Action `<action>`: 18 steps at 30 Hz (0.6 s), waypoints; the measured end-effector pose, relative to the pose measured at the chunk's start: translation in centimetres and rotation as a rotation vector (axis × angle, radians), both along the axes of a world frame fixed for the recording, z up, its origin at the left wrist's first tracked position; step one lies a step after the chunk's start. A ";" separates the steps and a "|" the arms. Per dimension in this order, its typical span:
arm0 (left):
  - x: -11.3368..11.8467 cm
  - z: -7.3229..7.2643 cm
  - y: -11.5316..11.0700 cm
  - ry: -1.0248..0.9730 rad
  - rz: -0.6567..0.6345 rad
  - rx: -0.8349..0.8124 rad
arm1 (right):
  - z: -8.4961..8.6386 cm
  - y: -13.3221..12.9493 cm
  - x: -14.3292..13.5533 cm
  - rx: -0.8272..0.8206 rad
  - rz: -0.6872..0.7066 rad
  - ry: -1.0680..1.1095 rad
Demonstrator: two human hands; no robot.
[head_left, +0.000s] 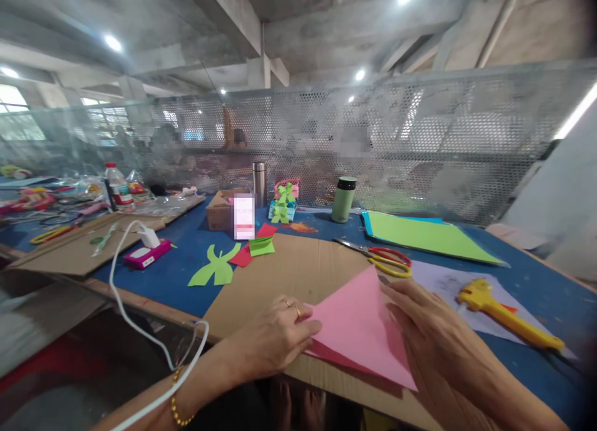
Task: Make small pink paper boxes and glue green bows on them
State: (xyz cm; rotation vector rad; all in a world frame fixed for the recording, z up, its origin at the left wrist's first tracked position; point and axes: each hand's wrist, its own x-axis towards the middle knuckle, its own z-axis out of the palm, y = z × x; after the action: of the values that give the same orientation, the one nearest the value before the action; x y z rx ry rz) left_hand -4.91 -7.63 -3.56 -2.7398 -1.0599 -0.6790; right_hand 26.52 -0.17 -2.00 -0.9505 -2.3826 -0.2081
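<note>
A folded pink paper (pixel 357 325) lies near the front edge of a brown cardboard sheet (pixel 289 269), one corner pointing away from me. A darker pink layer shows beneath its lower edge. My left hand (pixel 270 334) pinches the paper's left corner between thumb and fingers. My right hand (pixel 431 325) rests along the right side of the paper, its fingers stretched out and touching the edge. Scissors (pixel 387 260) with red and yellow handles lie just beyond the paper's top corner.
A yellow glue gun (pixel 508 316) lies at the right on pale paper. Green sheets (pixel 429 238), a green cup (pixel 344 201), a steel flask (pixel 260 183) and a cardboard box (pixel 221 212) stand behind. A white cable (pixel 116 282) hangs at the left, crossing my left forearm.
</note>
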 end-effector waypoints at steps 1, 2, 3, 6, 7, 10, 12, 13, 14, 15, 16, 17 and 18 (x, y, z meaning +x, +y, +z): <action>0.0 0.0 0.0 -0.018 -0.012 0.033 | 0.3 0.8 -0.7 -0.016 0.051 0.001; -0.1 0.1 0.0 -0.039 -0.024 0.070 | 0.6 1.7 -1.4 -0.029 0.086 -0.019; -0.3 0.1 0.0 -0.061 -0.027 0.106 | 0.7 2.6 -1.9 -0.033 0.111 -0.030; -2.1 0.6 -0.2 -0.138 0.022 0.243 | 0.6 5.3 -2.9 -0.082 0.109 -0.071; -3.1 0.9 -0.3 -0.177 0.072 0.307 | 0.4 5.8 -3.0 -0.080 0.086 -0.074; -7.0 2.2 -1.1 -0.353 0.389 0.533 | -0.7 6.2 -3.3 -0.025 0.035 -0.029; -9.8 3.2 -1.5 -0.456 0.678 0.621 | -1.4 5.7 -3.4 -0.031 0.031 -0.008; -11.2 3.7 -1.7 -0.496 0.798 0.657 | -1.8 5.4 -3.4 -0.046 0.027 -0.011; -12.4 4.2 -1.7 -0.520 0.905 0.695 | -2.1 5.1 -3.4 -0.059 0.023 -0.021; -13.5 4.6 -1.5 -0.556 1.016 0.713 | -2.5 4.9 -3.3 -0.068 0.025 -0.037; -14.5 4.9 -1.2 -0.608 1.118 0.696 | -2.8 4.8 -3.2 -0.074 0.032 -0.051; -15.4 5.1 -0.8 -0.630 1.163 0.615 | -3.2 4.9 -3.1 -0.077 0.040 -0.057; -16.3 5.0 -0.3 -0.635 1.161 0.502 | -3.5 5.0 -2.9 -0.086 0.048 -0.062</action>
State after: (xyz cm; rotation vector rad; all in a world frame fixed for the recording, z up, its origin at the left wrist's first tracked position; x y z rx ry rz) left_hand -21.17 -7.93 1.47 -1.1346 -1.9272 -1.2970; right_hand 23.65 4.80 -5.47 -0.9372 -2.4858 -0.1194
